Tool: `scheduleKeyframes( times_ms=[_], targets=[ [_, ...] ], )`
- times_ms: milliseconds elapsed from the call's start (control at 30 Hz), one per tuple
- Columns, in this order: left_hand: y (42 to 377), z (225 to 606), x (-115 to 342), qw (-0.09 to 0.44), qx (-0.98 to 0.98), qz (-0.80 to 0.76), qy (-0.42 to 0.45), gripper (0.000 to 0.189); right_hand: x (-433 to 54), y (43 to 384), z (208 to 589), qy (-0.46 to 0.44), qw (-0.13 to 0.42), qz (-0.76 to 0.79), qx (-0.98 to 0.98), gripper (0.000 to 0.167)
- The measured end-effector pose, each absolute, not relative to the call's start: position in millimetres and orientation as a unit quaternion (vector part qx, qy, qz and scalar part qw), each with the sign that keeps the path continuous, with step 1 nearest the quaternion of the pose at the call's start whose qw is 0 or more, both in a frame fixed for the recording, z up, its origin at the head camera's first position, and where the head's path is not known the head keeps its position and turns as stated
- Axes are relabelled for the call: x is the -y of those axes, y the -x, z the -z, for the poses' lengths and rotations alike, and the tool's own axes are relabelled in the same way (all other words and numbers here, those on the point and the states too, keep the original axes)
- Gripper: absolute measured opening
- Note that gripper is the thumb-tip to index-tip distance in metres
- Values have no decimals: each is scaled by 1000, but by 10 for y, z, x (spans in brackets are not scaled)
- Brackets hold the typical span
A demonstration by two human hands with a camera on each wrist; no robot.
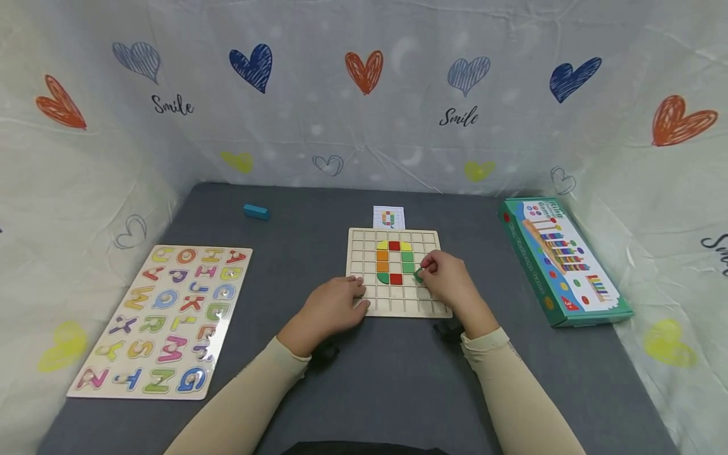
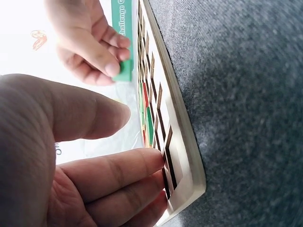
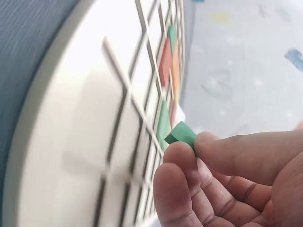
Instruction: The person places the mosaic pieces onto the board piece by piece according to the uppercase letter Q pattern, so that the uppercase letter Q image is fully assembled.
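Note:
My right hand (image 1: 453, 283) pinches a small green block (image 3: 182, 133) between thumb and fingertips, just over the right part of the wooden grid board (image 1: 405, 308). Yellow, red, orange and green pieces lie in the board's squares, forming a ring-like pattern. The fingers of my left hand (image 1: 332, 309) rest on the board's lower left side; in the left wrist view they are loosely extended and hold nothing. Behind the board lies a white card (image 1: 378, 218) printed with a similar coloured pattern.
On the left lies an alphabet puzzle board (image 1: 165, 322) with colourful letters. A green game box (image 1: 569, 262) sits on the right. Toward the back left is a blue block (image 1: 256, 212). Heart-printed white sheets (image 1: 318, 126) enclose the grey table (image 1: 387, 392).

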State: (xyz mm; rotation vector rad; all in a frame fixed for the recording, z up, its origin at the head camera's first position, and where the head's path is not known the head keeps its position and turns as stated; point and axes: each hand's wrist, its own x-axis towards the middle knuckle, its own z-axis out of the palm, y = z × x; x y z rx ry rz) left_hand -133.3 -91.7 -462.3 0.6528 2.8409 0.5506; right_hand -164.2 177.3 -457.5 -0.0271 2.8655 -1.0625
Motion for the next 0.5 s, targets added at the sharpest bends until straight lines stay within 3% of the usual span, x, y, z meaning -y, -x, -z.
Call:
scheduleKeyframes(
  times_ms=[500],
  targets=[
    [1355, 4663, 925, 81, -954, -183, -225, 42, -1582, 1667, 4663, -17, 67, 350, -934, 13]
  ],
)
